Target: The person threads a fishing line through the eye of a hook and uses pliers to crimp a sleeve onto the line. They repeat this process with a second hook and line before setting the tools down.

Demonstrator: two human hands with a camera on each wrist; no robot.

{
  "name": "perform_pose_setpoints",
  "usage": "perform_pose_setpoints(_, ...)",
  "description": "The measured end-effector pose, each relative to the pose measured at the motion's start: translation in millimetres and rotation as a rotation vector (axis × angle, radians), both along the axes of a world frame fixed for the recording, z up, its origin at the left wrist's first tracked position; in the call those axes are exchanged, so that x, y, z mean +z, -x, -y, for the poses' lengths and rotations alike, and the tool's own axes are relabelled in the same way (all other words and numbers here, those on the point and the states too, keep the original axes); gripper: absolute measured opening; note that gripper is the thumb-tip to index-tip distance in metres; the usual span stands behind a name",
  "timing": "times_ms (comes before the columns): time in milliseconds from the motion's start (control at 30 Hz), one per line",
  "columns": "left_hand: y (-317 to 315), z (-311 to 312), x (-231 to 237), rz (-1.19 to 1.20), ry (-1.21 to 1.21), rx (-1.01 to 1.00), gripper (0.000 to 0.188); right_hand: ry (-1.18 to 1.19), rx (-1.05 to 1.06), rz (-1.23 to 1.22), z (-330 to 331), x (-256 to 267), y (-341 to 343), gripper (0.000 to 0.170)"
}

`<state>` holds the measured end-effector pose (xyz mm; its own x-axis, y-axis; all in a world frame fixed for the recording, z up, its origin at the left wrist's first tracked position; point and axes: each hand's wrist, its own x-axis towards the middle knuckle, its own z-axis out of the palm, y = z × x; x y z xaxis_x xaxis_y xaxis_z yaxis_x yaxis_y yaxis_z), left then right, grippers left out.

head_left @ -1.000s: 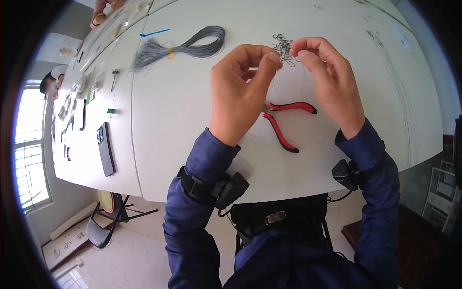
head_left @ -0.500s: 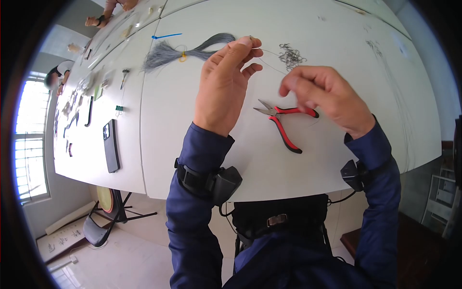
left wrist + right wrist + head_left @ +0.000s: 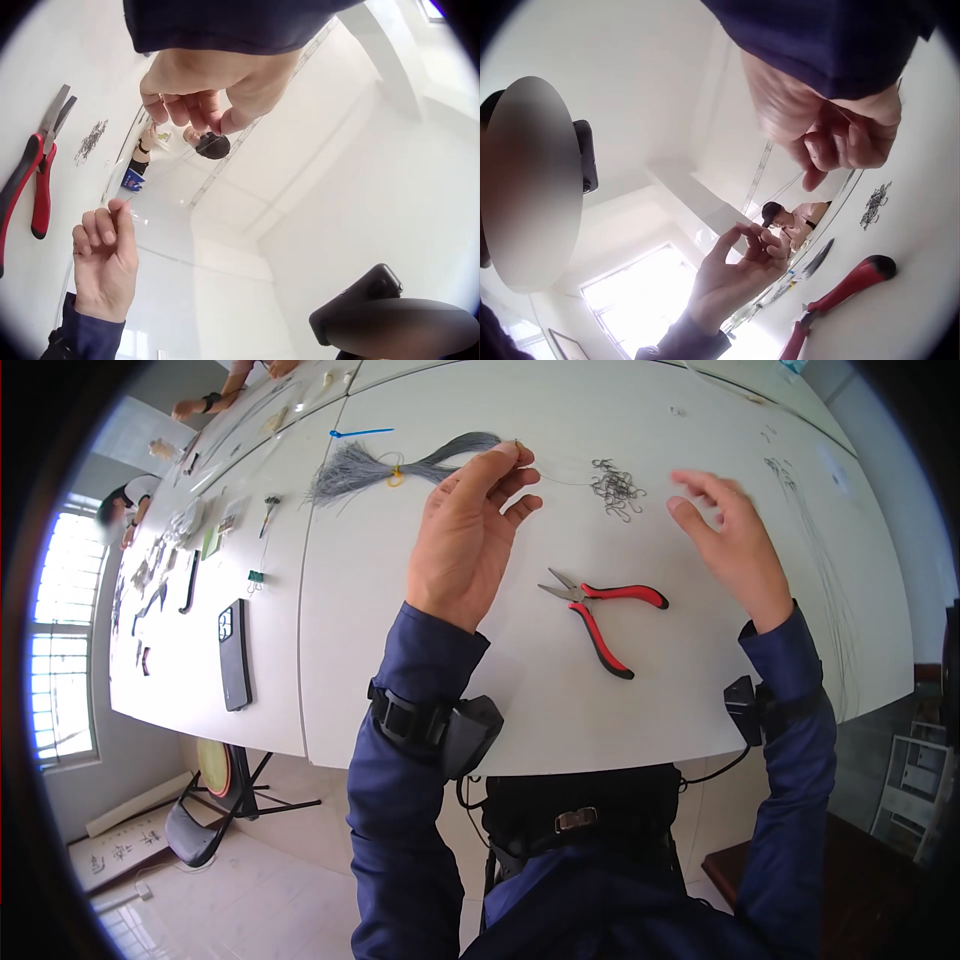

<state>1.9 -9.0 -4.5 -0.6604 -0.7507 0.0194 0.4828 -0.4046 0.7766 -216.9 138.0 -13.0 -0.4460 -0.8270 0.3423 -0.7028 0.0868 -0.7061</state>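
In the head view, the left hand (image 3: 465, 530) pinches a thin line between thumb and index finger; a tiny metallic thing shows at the fingertips, too small to tell. The line (image 3: 565, 481) runs rightward toward the right hand (image 3: 735, 540), raised right of a pile of small hooks (image 3: 618, 491). In the left wrist view, the line reaches the right hand's (image 3: 105, 262) thumb and index finger, which pinch it. Red-handled pliers (image 3: 600, 603) lie with jaws apart on the table below the hooks, touched by neither hand.
A tied grey bundle of strands (image 3: 350, 473) and a blue tie (image 3: 362, 432) lie beyond the left hand. A phone (image 3: 234, 655) and small tools are at the left. Long thin strands (image 3: 815, 575) stretch along the right side. Other people sit at the far left.
The hands have moved apart, the left toward the grey bundle and the right outward past the hooks. The line between them has come into view, and the pliers are now uncovered.
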Motion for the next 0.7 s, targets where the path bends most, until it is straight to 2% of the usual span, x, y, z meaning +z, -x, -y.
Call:
perform_pose_setpoints(67, 0, -2, -1, 0.028, 0.023, 0.017, 0.016, 0.109, -0.123, -0.427, -6, 6, -10, 0.022)
perform_pose_setpoints(167, 1, 0, -7, 0.069, 0.094, 0.019, 0.02, -0.081, 0.274, -0.376, -20, 17, -38, 0.034)
perform_pose_setpoints(233, 2, -1, -7, 0.082, 0.112, 0.032, 0.019, -0.157, 0.327, -0.343, -28, 17, -68, 0.043)
perform_pose_setpoints(333, 4, -4, -9, 0.1, 0.134, 0.049, 0.017, -0.208, 0.315, -0.394, -32, 1, -81, 0.049)
perform_pose_setpoints(567, 5, -5, -11, 0.129, 0.159, 0.046, 0.016, -0.302, 0.222, -0.473, -30, -2, -88, 0.036)
perform_pose_setpoints(667, 6, -7, -10, 0.145, 0.224, 0.071, 0.017, -0.121, 0.22, -0.186, -33, 10, -81, 0.034)
perform_pose_setpoints(700, 7, -8, -11, 0.156, 0.244, 0.076, 0.017, -0.127, 0.192, -0.081, -31, 19, -81, 0.034)
